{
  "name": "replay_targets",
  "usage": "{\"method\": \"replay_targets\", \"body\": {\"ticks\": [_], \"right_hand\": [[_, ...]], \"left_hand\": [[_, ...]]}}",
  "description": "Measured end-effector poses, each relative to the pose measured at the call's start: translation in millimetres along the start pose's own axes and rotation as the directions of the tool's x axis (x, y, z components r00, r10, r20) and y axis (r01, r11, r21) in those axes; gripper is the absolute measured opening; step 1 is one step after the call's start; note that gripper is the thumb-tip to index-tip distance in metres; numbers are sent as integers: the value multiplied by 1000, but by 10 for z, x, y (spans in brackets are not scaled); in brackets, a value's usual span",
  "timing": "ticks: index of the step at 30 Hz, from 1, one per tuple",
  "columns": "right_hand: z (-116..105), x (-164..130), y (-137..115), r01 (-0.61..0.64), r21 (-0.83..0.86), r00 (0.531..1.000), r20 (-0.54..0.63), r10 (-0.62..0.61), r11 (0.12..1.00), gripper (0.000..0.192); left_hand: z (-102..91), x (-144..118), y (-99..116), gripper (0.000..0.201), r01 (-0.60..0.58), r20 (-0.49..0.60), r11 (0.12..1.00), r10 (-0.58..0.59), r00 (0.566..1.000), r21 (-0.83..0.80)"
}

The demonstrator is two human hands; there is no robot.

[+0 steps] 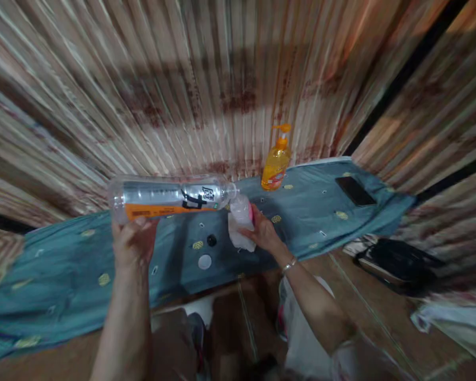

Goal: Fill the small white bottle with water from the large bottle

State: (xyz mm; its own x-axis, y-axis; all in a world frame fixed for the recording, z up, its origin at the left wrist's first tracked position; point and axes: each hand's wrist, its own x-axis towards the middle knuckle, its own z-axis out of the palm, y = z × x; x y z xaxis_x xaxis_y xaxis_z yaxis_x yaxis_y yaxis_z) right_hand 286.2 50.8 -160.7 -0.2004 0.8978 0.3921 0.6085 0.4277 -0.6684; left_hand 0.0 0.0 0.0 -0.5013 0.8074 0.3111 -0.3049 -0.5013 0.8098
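Observation:
My left hand (133, 241) is closed round the base end of a large clear plastic bottle (162, 198) with a silver and orange label. The bottle lies level in the air, its neck pointing right. At its mouth is a small translucent bottle (241, 210) with a pink part, tilted, gripped by my right hand (262, 228). A white tissue or cloth (238, 238) hangs beneath the small bottle, against my right fingers. Below on the table lie a black cap (211, 240) and a round white lid (204, 261). Any liquid at the mouths is too blurred to make out.
A blue-green cloth with pineapple prints covers the narrow table (71, 264). An orange pump bottle (275, 164) stands at the back by the curtain (230, 95). Toward the right end lies a dark phone (355, 191). A black bag (396, 264) sits on the floor at right.

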Motion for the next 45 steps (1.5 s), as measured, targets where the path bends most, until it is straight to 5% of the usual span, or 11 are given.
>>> {"method": "replay_targets", "body": {"ticks": [18,28,45], "right_hand": [[16,-29,49,-40,57,999,-27,42,998,88],[0,-39,32,-96,67,995,4,96,993,92],[-33,-57,-11,-143,72,990,16,142,987,93]], "left_hand": [[-57,146,-81,46,81,4,996,-81,997,-24],[-80,22,-76,48,98,-10,995,-98,995,-23],[-2,-217,42,89,84,-12,996,-84,996,14]]}}
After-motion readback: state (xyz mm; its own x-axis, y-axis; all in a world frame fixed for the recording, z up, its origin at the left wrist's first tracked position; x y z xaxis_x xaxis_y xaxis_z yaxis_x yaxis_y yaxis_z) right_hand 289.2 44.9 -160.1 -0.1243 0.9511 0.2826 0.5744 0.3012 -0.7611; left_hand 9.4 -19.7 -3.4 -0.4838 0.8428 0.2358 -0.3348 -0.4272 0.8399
